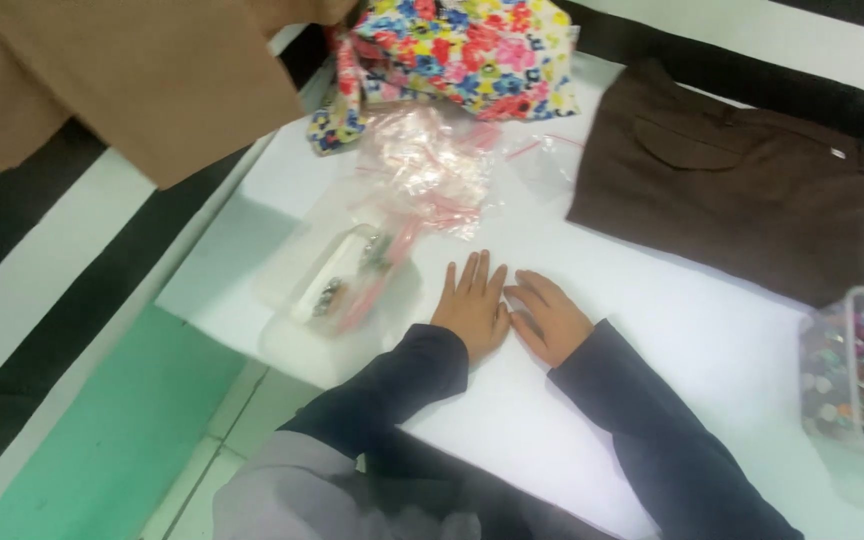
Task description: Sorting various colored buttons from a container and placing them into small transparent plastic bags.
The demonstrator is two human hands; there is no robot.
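My left hand (473,303) lies flat on the white table (652,330), palm down, fingers together and pointing away from me. Right beside it, my right hand (549,318) also rests flat on the table, fingers angled toward the left hand and nearly touching it. Neither hand holds anything. Both arms wear dark blue sleeves. Just left of my left hand sits a clear plastic box (337,285) with small metal pieces and a pink item inside.
Clear zip bags (422,170) lie beyond the hands. A floral cloth (452,55) is at the far edge, folded brown trousers (732,180) at right. A clear tub of colourful buttons (862,380) stands at the right edge. A tan cloth (122,70) hangs top left.
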